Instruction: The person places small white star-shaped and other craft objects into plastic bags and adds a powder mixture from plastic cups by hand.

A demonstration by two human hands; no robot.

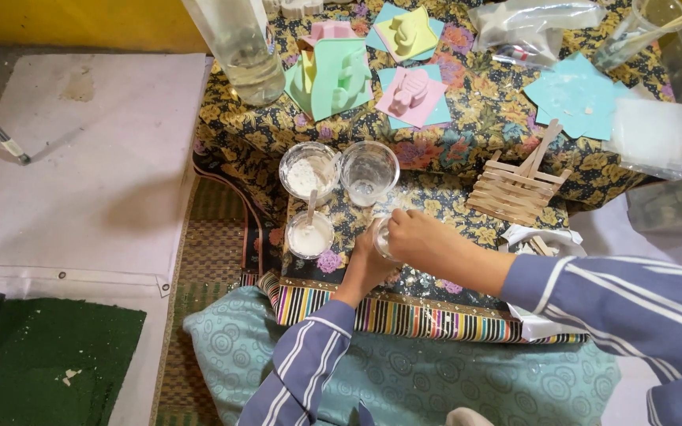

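Both my hands meet around a small clear plastic cup (382,239) on the floral cloth. My left hand (366,264) cups it from below and the left; my right hand (420,238) covers its top and right side, hiding most of it. Just left stands a small cup of white paste (309,237) with a wooden stick in it. Behind are a clear cup of white powder (307,171) and a nearly empty clear cup (369,170).
A large clear bottle (240,49) stands at the back. Coloured silicone moulds (333,75) lie on foam squares beside it. A raft of wooden sticks (516,185) lies right, plastic bags (532,28) beyond. A white sheet (88,173) and green mat (41,355) cover the floor at left.
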